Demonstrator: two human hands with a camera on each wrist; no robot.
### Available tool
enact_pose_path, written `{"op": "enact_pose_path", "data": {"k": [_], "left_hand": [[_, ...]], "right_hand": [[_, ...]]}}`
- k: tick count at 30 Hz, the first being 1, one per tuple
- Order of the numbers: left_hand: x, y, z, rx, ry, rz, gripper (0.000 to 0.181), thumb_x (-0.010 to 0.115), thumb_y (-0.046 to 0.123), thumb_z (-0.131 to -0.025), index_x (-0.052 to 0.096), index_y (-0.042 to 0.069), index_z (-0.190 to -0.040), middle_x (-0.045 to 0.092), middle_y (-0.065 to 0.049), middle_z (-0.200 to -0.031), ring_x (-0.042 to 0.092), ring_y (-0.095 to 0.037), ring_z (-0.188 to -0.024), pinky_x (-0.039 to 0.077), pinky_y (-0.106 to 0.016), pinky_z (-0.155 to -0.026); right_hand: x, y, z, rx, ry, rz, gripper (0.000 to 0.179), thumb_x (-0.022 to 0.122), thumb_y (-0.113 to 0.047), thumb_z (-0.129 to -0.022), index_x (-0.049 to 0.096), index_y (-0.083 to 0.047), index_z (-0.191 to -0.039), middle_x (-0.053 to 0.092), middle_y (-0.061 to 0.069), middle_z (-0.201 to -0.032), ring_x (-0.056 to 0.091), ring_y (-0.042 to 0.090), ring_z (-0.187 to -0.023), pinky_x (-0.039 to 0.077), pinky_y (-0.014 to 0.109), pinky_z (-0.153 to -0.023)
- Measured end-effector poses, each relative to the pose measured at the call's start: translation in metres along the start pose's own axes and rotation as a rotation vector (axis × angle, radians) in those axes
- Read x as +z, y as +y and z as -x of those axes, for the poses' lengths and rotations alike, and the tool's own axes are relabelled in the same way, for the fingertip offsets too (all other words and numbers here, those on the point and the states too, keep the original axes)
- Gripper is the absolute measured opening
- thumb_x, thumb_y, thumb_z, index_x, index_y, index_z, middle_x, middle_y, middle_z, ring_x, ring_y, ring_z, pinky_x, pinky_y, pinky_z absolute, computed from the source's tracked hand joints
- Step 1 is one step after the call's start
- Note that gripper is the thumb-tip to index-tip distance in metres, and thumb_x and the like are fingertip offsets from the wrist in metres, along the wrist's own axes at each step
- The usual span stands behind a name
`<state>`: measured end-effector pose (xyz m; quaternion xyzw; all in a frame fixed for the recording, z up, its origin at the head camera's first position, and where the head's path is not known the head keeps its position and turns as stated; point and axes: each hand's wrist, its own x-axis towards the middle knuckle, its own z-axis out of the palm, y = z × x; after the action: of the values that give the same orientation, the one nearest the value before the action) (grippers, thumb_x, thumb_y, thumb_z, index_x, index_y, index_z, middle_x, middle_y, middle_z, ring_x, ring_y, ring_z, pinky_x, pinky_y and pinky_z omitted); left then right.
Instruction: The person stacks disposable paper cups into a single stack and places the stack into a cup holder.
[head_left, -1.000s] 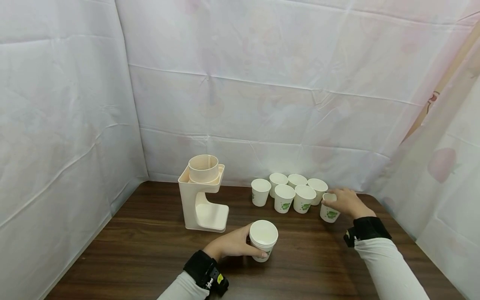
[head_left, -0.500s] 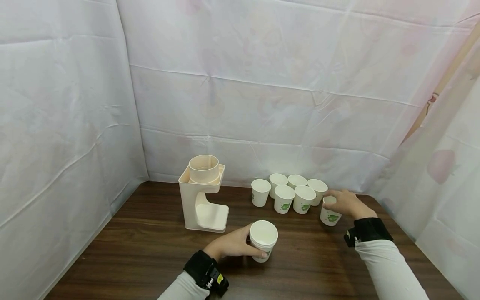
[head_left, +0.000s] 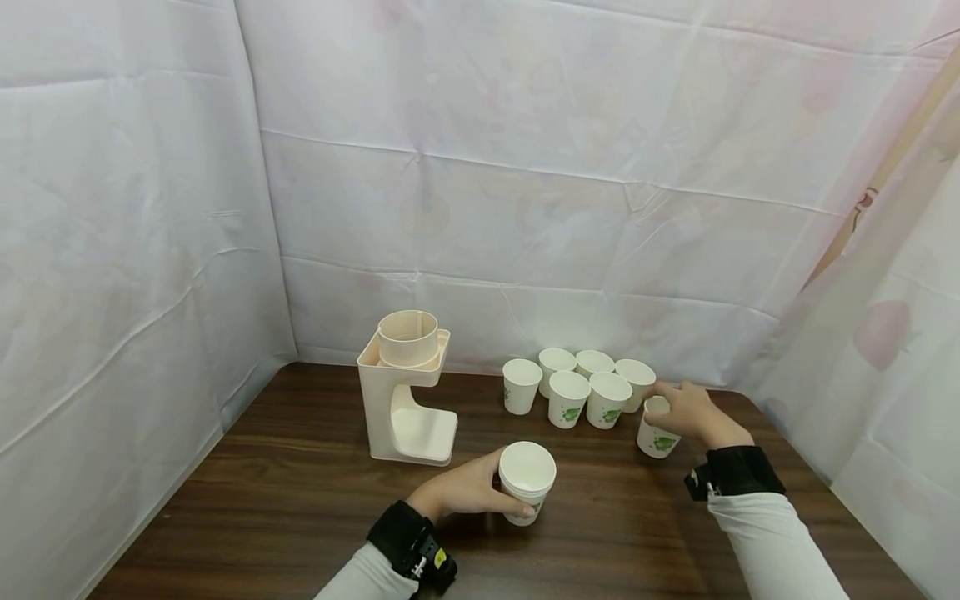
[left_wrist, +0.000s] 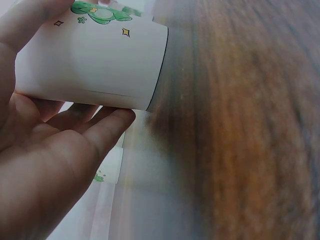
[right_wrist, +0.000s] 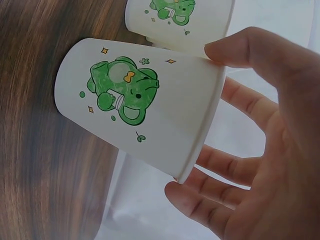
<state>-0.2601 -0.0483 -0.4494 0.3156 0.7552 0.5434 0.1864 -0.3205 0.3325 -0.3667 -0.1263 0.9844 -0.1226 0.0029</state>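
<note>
My left hand [head_left: 472,487] grips a small stack of nested white paper cups [head_left: 528,475] near the front middle of the table, thumb in front and fingers behind. In the left wrist view, a green cartoon print shows on the held paper cup [left_wrist: 95,65], whose base is close to the wood. At the right, my right hand [head_left: 686,410] holds a single paper cup [head_left: 657,435] by its rim. The right wrist view shows this cup's green bear print [right_wrist: 125,90], with thumb and fingers around the rim.
Several upright paper cups [head_left: 568,398] stand grouped at the back, just left of my right hand. A cream-coloured stand [head_left: 382,408] with a round holder [head_left: 407,337] on top is at the left. White curtains [head_left: 480,208] border the wooden table [head_left: 285,500].
My right hand has drawn its paper cup a little toward the front of the table, away from the grouped cups. The left hand and its stack have stayed in place.
</note>
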Motion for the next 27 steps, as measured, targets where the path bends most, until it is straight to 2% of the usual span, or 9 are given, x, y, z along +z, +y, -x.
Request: {"op": "enact_pose_path", "data": {"k": [7,15,20,27], "left_hand": [[0.0,-0.001,0.0,-0.001,-0.003,0.004,0.072,0.085,0.018,-0.081,0.046,0.017,-0.142,0.062,0.01,-0.122,0.056,-0.009,-0.116,0.039,-0.034,-0.103],[0.0,-0.001,0.0,-0.002,-0.008,0.006,0.072,0.085,0.018,-0.082,0.046,0.017,-0.142,0.062,0.01,-0.123,0.055,-0.01,-0.117,0.038,-0.035,-0.104],[0.0,-0.002,-0.001,0.0,-0.011,0.009,0.072,0.085,0.017,-0.082,0.046,0.018,-0.142,0.062,0.01,-0.123,0.055,-0.01,-0.117,0.038,-0.035,-0.103],[-0.001,-0.002,0.0,-0.002,-0.007,0.001,0.072,0.085,0.018,-0.082,0.046,0.018,-0.142,0.062,0.01,-0.123,0.056,-0.009,-0.117,0.039,-0.034,-0.103]], "right_hand": [[-0.001,-0.005,0.003,-0.039,0.031,-0.015,0.037,0.067,-0.032,-0.093,0.062,-0.01,-0.122,0.047,0.04,-0.125,0.041,0.063,-0.116,0.044,0.066,-0.079],[-0.008,-0.022,0.009,-0.092,0.095,-0.033,0.036,0.069,-0.03,-0.088,0.062,-0.012,-0.118,0.051,0.034,-0.111,0.046,0.056,-0.102,0.042,0.061,-0.073],[-0.012,-0.037,0.012,-0.149,0.153,-0.049,0.033,0.07,-0.026,-0.086,0.062,-0.014,-0.116,0.054,0.026,-0.103,0.048,0.048,-0.095,0.041,0.054,-0.071],[-0.018,-0.052,0.016,-0.201,0.177,-0.086,0.03,0.067,-0.023,-0.088,0.063,-0.016,-0.117,0.053,0.019,-0.101,0.047,0.034,-0.092,0.036,0.041,-0.069]]}}
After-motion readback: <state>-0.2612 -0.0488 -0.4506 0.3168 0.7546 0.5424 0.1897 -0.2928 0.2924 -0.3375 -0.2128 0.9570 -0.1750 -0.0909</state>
